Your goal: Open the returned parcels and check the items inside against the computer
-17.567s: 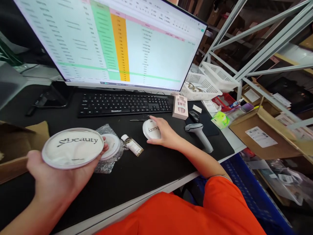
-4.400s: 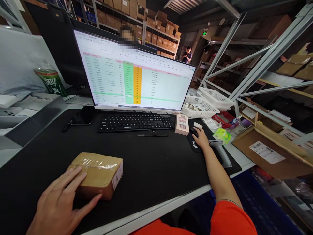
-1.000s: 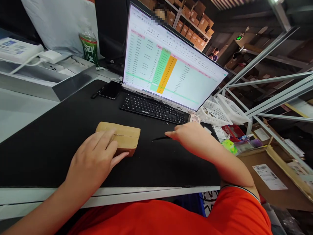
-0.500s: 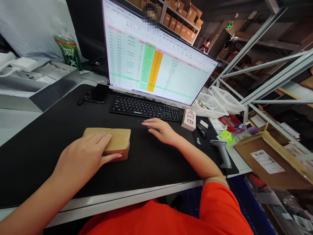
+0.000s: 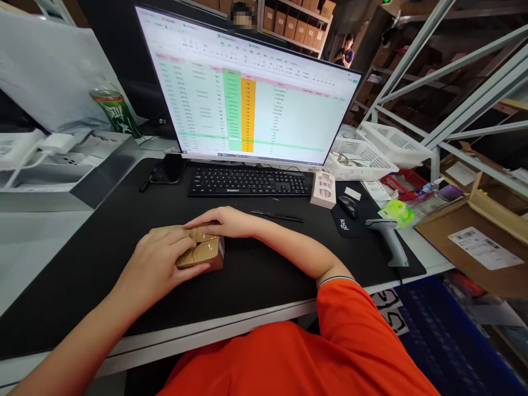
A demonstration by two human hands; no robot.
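Brown cardboard makes up the small box [image 5: 206,253] that sits just left of the centre of the frame, on a black desk mat [image 5: 259,283]. Clear tape glints on its top, and a dark gap shows between the flaps. The left hand [image 5: 154,257], coming in from the lower left, grasps the box: its fingers lie across the top and its thumb runs along the near side. The right hand [image 5: 229,223] reaches in from the right, its fingers over the far part of the top; whether it grips a flap or only rests there, I cannot tell.

Right of the hands, near the middle of the frame, a slim black tool [image 5: 277,216] lies on the mat below the keyboard [image 5: 249,183]. A monitor [image 5: 284,118] with a spreadsheet fills the upper middle. A dark phone [image 5: 168,169] lies left of the keyboard; a pale pink box [image 5: 324,190] stands at its right end. Further right are a mouse [image 5: 348,206] on a mouse pad [image 5: 357,227] and a grey scanner [image 5: 390,242]. A green bottle [image 5: 119,115] leans in the upper left, white baskets [image 5: 367,173] stand at the upper right, and a person [image 5: 345,52] is in the background at the top, right of centre.
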